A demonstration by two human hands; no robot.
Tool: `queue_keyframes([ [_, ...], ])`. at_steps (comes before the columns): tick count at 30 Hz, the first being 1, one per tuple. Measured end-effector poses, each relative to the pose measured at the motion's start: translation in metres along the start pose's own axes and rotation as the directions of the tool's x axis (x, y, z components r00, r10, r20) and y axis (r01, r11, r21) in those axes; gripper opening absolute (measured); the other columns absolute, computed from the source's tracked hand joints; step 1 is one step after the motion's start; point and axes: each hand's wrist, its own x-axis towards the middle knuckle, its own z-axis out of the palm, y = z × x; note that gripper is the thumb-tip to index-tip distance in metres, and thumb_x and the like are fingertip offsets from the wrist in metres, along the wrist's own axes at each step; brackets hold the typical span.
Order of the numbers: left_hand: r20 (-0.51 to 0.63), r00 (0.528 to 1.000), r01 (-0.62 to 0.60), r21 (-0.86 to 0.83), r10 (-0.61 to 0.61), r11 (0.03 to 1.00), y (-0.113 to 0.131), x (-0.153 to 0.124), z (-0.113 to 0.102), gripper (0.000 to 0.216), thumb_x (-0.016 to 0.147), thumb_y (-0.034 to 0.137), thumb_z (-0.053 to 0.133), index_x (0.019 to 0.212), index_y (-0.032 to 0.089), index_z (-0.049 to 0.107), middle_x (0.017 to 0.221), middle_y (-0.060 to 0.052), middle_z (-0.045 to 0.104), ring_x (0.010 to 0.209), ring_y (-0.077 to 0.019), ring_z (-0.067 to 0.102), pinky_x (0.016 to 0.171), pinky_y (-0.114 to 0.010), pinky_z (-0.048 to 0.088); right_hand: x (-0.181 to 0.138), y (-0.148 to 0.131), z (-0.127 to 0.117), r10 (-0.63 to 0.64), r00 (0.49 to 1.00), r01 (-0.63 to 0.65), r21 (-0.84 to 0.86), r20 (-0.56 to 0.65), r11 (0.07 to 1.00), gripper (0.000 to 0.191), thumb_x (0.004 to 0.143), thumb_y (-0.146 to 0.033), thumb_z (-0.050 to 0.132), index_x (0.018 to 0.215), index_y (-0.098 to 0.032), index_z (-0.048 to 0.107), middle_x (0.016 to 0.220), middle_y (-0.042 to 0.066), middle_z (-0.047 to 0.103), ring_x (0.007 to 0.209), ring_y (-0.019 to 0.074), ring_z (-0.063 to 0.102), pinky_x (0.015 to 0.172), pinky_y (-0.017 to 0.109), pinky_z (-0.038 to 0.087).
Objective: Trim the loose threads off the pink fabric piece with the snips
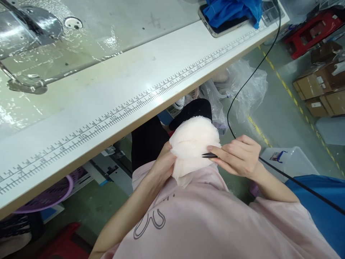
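A pale pink bundle of sheer fabric (192, 142) rests in my lap, below the table's edge. My left hand (161, 163) is closed on the bundle's left side, fingers pressed into the cloth. My right hand (238, 154) is closed on small black thread snips (208, 155), whose pointed tips lie against the right side of the fabric. A black piece (192, 109) sits just behind the pink bundle.
A white sewing table (121, 86) with a printed ruler along its front edge spans the view; the sewing machine (24, 39) stands at far left. A phone (221, 27) under blue cloth lies at far right. A black cable (253, 72) hangs down. Cardboard boxes (320, 86) stand on the floor at right.
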Motion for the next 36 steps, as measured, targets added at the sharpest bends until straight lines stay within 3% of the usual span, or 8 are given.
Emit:
queue_keyframes([
  [14, 0.005, 1.000, 0.004, -0.022, -0.004, 1.000, 0.0000, -0.0001, 0.0003, 0.039, 0.059, 0.008, 0.078, 0.096, 0.019, 0.074, 0.085, -0.005, 0.075, 0.080, -0.0239, 0.070, 0.069, -0.031, 0.056, 0.0024, 0.0015, 0.0002, -0.019, 1.000, 0.019, -0.011, -0.017, 1.000, 0.028, 0.085, -0.032, 0.071, 0.108, -0.016, 0.068, 0.059, -0.006, 0.063, 0.055, 0.0086, 0.046, 0.056, 0.027, 0.030],
  [23, -0.002, 1.000, 0.018, -0.008, -0.018, 1.000, 0.0030, -0.0017, 0.0032, 0.031, 0.057, 0.008, 0.077, 0.086, 0.018, 0.075, 0.084, -0.004, 0.075, 0.082, -0.0251, 0.070, 0.069, -0.031, 0.057, 0.0019, 0.0010, 0.0001, -0.019, 1.000, 0.019, -0.008, -0.014, 1.000, 0.028, 0.086, -0.032, 0.070, 0.108, -0.016, 0.068, 0.059, -0.006, 0.063, 0.055, 0.0079, 0.048, 0.056, 0.027, 0.031],
  [36, -0.002, 1.000, 0.008, 0.011, -0.008, 1.000, 0.0037, 0.0000, 0.0059, 0.031, 0.057, 0.011, 0.079, 0.087, 0.018, 0.074, 0.083, -0.005, 0.075, 0.081, -0.0256, 0.070, 0.069, -0.032, 0.057, 0.0031, 0.0013, 0.0034, -0.016, 1.000, 0.017, 0.018, -0.022, 1.000, 0.022, 0.088, -0.030, 0.067, 0.106, -0.017, 0.069, 0.059, -0.006, 0.062, 0.053, 0.0069, 0.047, 0.057, 0.027, 0.031],
])
